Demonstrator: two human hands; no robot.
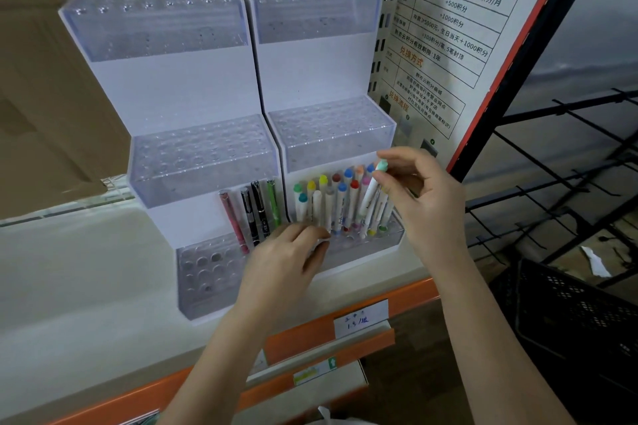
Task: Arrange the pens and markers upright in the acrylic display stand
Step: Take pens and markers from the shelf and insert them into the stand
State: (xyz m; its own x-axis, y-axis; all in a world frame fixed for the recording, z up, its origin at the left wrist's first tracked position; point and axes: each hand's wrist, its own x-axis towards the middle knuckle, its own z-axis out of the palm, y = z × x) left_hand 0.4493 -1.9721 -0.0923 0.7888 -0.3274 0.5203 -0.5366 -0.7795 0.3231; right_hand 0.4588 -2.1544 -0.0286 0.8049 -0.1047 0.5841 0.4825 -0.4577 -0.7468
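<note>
Two tiered acrylic display stands sit side by side on the shelf, the left stand (207, 162) and the right stand (331, 134). Several white markers with coloured caps (331, 203) stand upright in the right stand's bottom tier. Several pens (255, 214) lean in the left stand's bottom tier. My right hand (424, 197) pinches the top of a white marker with a mint-green cap (371, 193), tilted, its lower end down among the other markers. My left hand (286, 259) rests at the front of the bottom tier with curled fingers; what it holds is hidden.
A brown cardboard box (51, 79) fills the left side. A printed poster (448, 38) hangs to the right of the stands. Black wire racking (552, 166) and a black crate (569, 314) lie at right. The orange shelf edge (407, 297) carries a paper label (359, 319).
</note>
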